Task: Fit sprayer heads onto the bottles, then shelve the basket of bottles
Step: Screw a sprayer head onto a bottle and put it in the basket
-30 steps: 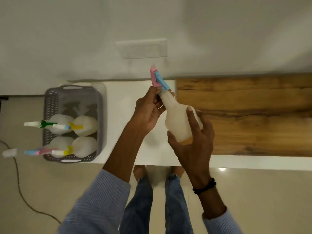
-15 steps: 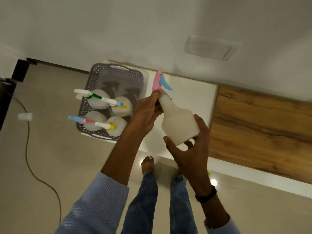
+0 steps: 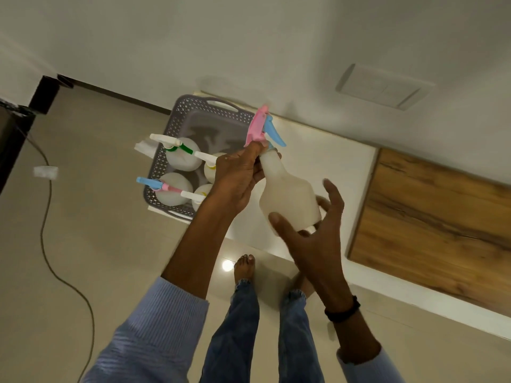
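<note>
A white spray bottle (image 3: 287,197) with a pink and blue sprayer head (image 3: 262,128) hangs tilted above the white counter (image 3: 331,167). My left hand (image 3: 237,178) is wrapped around its neck, just under the head. My right hand (image 3: 312,239) cradles the base loosely, thumb on the front, index finger lifted off. The grey perforated basket (image 3: 174,120) stands at the counter's left end, just left of my left hand. It holds several white bottles (image 3: 179,156) fitted with sprayer heads, their nozzles pointing left; my left hand partly hides the right-hand ones.
A wooden panel (image 3: 431,217) covers the counter's right part. On the wall above is a white switch plate (image 3: 381,87). A cable (image 3: 47,244) trails over the tiled floor at left, near dark furniture (image 3: 11,139). My legs and bare feet are below.
The view has swung left and tilted. Both hands carried the bottle closer to the basket, and my right hand's fingers have spread and loosened on the base.
</note>
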